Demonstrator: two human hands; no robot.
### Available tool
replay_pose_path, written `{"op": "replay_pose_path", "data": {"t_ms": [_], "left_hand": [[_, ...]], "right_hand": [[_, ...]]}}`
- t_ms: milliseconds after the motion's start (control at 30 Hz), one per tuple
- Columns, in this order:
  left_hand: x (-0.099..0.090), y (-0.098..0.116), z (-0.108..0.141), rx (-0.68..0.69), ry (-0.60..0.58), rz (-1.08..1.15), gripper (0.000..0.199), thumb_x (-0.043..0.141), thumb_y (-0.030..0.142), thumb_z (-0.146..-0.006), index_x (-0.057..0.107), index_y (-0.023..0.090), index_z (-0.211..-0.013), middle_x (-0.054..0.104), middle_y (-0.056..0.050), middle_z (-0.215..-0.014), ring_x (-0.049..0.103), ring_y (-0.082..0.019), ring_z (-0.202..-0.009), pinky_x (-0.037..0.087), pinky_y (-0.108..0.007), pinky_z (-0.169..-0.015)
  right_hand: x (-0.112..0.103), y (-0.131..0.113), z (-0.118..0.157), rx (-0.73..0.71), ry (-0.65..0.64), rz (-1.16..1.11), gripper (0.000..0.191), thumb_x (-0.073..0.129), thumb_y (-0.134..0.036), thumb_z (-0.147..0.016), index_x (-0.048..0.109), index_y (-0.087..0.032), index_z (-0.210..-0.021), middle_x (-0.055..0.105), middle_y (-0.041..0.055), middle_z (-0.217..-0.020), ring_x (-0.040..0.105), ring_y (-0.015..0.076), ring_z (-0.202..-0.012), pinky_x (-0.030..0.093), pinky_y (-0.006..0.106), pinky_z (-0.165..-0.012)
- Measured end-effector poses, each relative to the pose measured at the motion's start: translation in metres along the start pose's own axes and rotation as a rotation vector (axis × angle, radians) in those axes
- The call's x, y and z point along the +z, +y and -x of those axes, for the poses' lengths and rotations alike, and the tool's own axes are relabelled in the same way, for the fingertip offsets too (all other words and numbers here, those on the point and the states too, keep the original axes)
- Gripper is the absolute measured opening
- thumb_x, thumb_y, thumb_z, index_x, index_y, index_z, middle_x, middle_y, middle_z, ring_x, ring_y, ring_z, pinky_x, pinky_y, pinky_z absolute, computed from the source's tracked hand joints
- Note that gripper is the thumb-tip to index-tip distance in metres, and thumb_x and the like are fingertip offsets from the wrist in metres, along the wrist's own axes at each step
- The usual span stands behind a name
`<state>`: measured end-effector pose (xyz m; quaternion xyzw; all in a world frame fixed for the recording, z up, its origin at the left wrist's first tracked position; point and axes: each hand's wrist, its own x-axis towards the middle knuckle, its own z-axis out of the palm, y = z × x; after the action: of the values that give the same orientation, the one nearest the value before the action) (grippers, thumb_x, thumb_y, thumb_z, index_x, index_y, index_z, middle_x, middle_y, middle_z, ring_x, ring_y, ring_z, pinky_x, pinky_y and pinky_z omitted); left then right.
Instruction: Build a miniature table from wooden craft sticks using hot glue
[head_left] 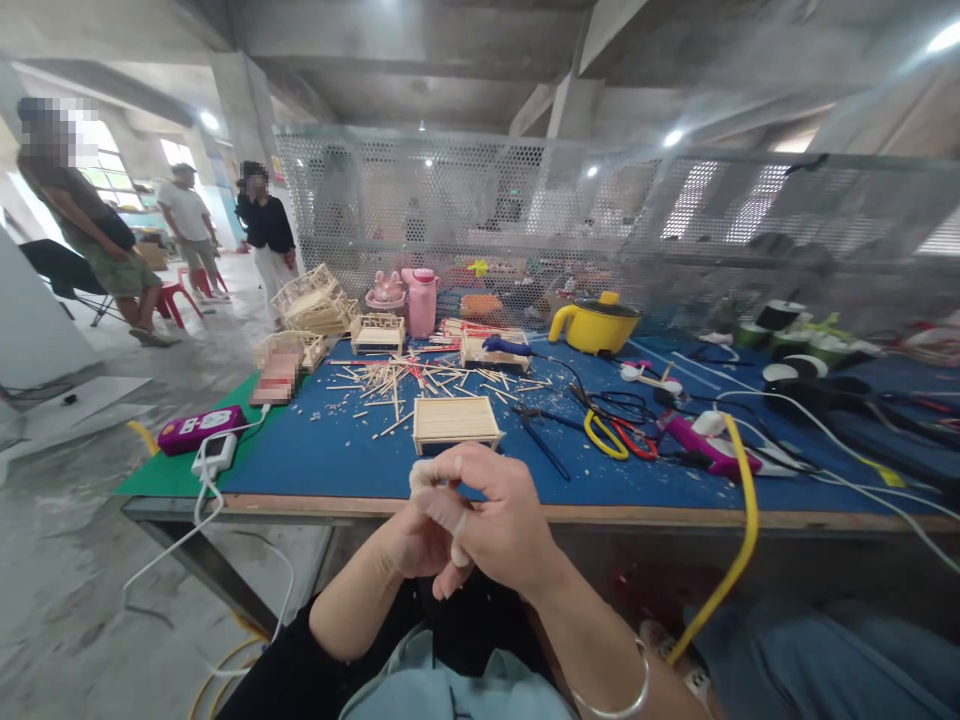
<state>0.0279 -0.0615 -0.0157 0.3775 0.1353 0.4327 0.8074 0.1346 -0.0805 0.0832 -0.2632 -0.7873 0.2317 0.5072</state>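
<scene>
My right hand point(499, 515) is in front of me at the table's near edge, its thumb and index finger curled together in a pinch. Pale coverings like finger cots wrap some of the fingertips. Whatever lies inside the pinch is too hidden to make out. Behind and below it is my left hand point(416, 540), touching the right one, with its fingers mostly covered. Just beyond both hands a small wooden stick-built frame point(456, 422) rests on the blue mat point(300, 455). Loose thin wooden sticks point(390, 385) lie scattered behind it.
Pliers point(544, 445), yellow-handled scissors point(606, 435) and a blue glue gun point(506, 346) lie nearby. A yellow pot point(598, 325) and a pink bottle point(421, 300) stand farther back. Purple power strips point(199, 428) and cables flank the workspace. Several people stand at left.
</scene>
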Motion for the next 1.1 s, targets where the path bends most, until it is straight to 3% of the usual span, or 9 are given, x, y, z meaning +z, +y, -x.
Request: {"op": "replay_pose_path", "data": {"t_ms": [133,233,333,400,467,533,667,933,1100], "left_hand": [[0.007,0.002,-0.001,0.030,-0.155,-0.055,0.066,0.050,0.080,-0.065,0.058,0.014,-0.058,0.041,0.005,-0.029,0.034,-0.005,-0.020,0.022,-0.016,-0.027],[0.009,0.011,0.004,0.139,-0.157,-0.112,0.064,0.050,0.075,-0.071,0.063,0.012,-0.068,0.042,0.005,-0.030,0.030,-0.004,-0.021,0.023,-0.015,-0.028],[0.010,0.022,0.010,0.300,0.062,-0.087,0.059,0.046,0.069,-0.079,0.065,0.014,-0.087,0.045,0.007,-0.038,0.028,-0.002,-0.023,0.023,-0.013,-0.028],[0.013,0.027,0.012,0.421,0.279,-0.084,0.046,0.054,0.058,-0.082,0.062,0.017,-0.101,0.053,0.006,-0.052,0.037,-0.002,-0.031,0.026,-0.012,-0.031],[0.020,0.028,0.011,0.523,0.438,-0.131,0.044,0.064,0.048,-0.079,0.057,0.021,-0.113,0.062,0.002,-0.077,0.056,-0.005,-0.053,0.038,-0.012,-0.040],[0.028,0.025,0.008,0.590,0.493,-0.220,0.058,0.071,0.044,-0.073,0.050,0.024,-0.122,0.064,-0.004,-0.102,0.064,-0.014,-0.086,0.052,-0.019,-0.062],[0.042,0.014,0.009,0.618,0.615,-0.337,0.068,0.069,0.047,-0.073,0.042,0.027,-0.132,0.052,-0.009,-0.133,0.050,-0.025,-0.123,0.044,-0.034,-0.100],[0.036,0.010,0.017,0.662,0.830,-0.310,0.068,0.060,0.048,-0.078,0.033,0.033,-0.139,0.048,-0.007,-0.137,0.054,-0.024,-0.119,0.050,-0.035,-0.092],[0.038,0.013,0.011,0.590,0.830,-0.269,0.086,0.072,0.048,-0.069,0.030,0.025,-0.140,0.055,-0.012,-0.129,0.060,-0.025,-0.110,0.050,-0.034,-0.090]], "right_hand": [[0.002,0.001,0.009,0.024,0.049,0.053,0.015,0.056,-0.023,-0.086,0.070,-0.025,-0.081,0.072,-0.0011,-0.075,0.065,0.0137,-0.070,0.048,0.026,-0.069],[-0.004,0.005,0.016,0.100,0.197,0.053,0.016,0.055,-0.027,-0.088,0.067,-0.023,-0.078,0.067,-0.0010,-0.066,0.061,0.0137,-0.064,0.047,0.026,-0.064],[-0.016,0.013,0.019,0.180,0.557,-0.067,0.028,0.049,-0.032,-0.091,0.058,-0.021,-0.067,0.060,-0.0012,-0.062,0.057,0.0128,-0.062,0.045,0.025,-0.063],[-0.020,0.018,0.018,0.174,0.641,-0.175,0.038,0.045,-0.034,-0.093,0.052,-0.020,-0.059,0.057,-0.0011,-0.061,0.055,0.0121,-0.062,0.044,0.025,-0.064],[-0.013,0.019,0.016,0.180,0.508,-0.279,0.031,0.052,-0.038,-0.090,0.058,-0.020,-0.066,0.061,-0.0003,-0.068,0.057,0.0126,-0.067,0.046,0.025,-0.066],[0.003,0.017,0.015,0.224,0.310,-0.390,0.022,0.061,-0.040,-0.084,0.062,-0.021,-0.094,0.068,0.0027,-0.086,0.063,0.0157,-0.079,0.050,0.028,-0.071],[0.044,0.006,0.022,0.246,0.155,-0.639,0.034,0.050,-0.043,-0.091,0.053,-0.024,-0.119,0.070,0.0060,-0.097,0.066,0.0193,-0.091,0.052,0.037,-0.083],[0.066,0.000,0.041,0.320,0.081,-0.754,0.029,0.058,-0.034,-0.087,0.050,-0.026,-0.114,0.069,0.0049,-0.102,0.066,0.0174,-0.094,0.051,0.036,-0.087],[0.050,0.010,0.031,0.325,0.029,-0.782,0.056,0.070,-0.039,-0.076,0.046,-0.029,-0.126,0.063,0.0048,-0.116,0.060,0.0198,-0.108,0.046,0.038,-0.096]]}}
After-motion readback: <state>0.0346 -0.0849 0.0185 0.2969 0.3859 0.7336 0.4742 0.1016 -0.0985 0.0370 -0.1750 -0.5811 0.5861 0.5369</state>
